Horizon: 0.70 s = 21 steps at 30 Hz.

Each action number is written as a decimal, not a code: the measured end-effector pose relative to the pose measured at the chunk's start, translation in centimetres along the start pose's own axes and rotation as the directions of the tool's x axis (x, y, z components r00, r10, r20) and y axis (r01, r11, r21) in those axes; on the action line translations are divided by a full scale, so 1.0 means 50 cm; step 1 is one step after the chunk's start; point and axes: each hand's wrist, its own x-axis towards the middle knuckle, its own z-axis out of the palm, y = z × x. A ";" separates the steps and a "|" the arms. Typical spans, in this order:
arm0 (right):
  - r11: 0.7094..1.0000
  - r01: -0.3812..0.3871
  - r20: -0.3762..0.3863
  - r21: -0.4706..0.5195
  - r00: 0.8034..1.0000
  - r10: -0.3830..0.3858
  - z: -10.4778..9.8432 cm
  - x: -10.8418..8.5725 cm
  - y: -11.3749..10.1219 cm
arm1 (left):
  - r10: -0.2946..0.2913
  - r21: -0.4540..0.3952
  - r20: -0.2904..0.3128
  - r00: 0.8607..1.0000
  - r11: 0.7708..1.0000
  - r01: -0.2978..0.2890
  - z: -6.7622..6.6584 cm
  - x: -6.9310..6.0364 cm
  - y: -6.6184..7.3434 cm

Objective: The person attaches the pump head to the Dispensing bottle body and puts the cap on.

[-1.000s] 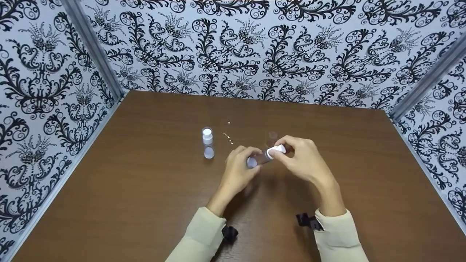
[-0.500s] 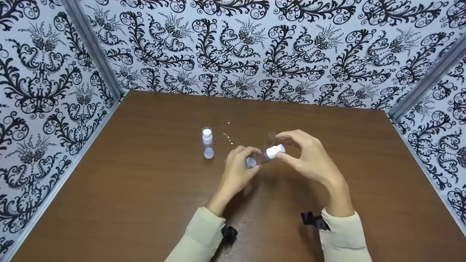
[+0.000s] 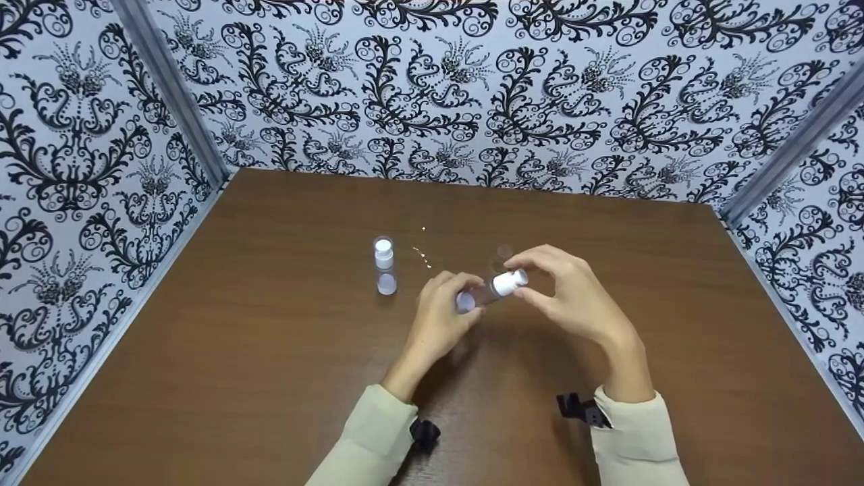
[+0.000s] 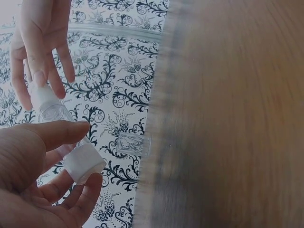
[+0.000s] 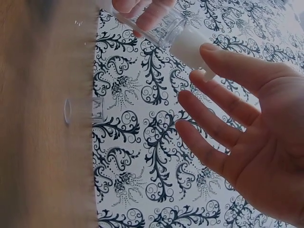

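In the head view, my left hand (image 3: 442,314) grips the clear body of a tilted bottle (image 3: 483,293), held above the table. Its white pump top (image 3: 506,282) points up and right, between the thumb and fingers of my right hand (image 3: 584,300). The right wrist view shows that thumb's tip against the white top (image 5: 190,46), the other fingers loosely spread below the small nozzle (image 5: 209,74). My left thumb and fingers surround the bottle near its white base (image 4: 84,163) in the left wrist view.
A second clear bottle with a white pump top (image 3: 385,260) stands left of my hands. A transparent cap (image 3: 505,252) is on the brown table (image 3: 270,351) behind the held bottle. Small white drops (image 3: 422,256) lie between the bottles. Patterned walls enclose the back and sides.
My right hand loosened from the white top and moved slightly right, then its fingers came back near it. The nozzle's direction has changed. My left hand has stayed in place.
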 end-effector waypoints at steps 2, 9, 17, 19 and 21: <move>1.000 0.006 0.002 -0.006 1.000 -0.006 0.001 0.001 0.000 | 0.002 0.001 -0.004 1.000 1.000 -0.002 -0.001 0.000 0.001; 1.000 0.006 0.005 -0.010 1.000 -0.006 0.006 0.001 -0.002 | 0.002 -0.010 -0.010 1.000 1.000 -0.002 0.000 0.000 0.002; 1.000 -0.021 0.003 -0.001 1.000 0.021 0.011 0.003 -0.003 | -0.016 -0.004 0.007 1.000 1.000 0.016 -0.003 -0.001 0.004; 0.999 -0.035 0.008 0.009 0.999 0.035 0.012 0.004 -0.003 | -0.020 -0.005 0.009 1.000 1.000 0.020 -0.003 -0.001 0.003; 0.999 -0.052 0.010 0.012 0.999 0.052 0.014 0.005 -0.003 | -0.019 -0.006 0.005 1.000 1.000 0.019 -0.003 -0.002 0.003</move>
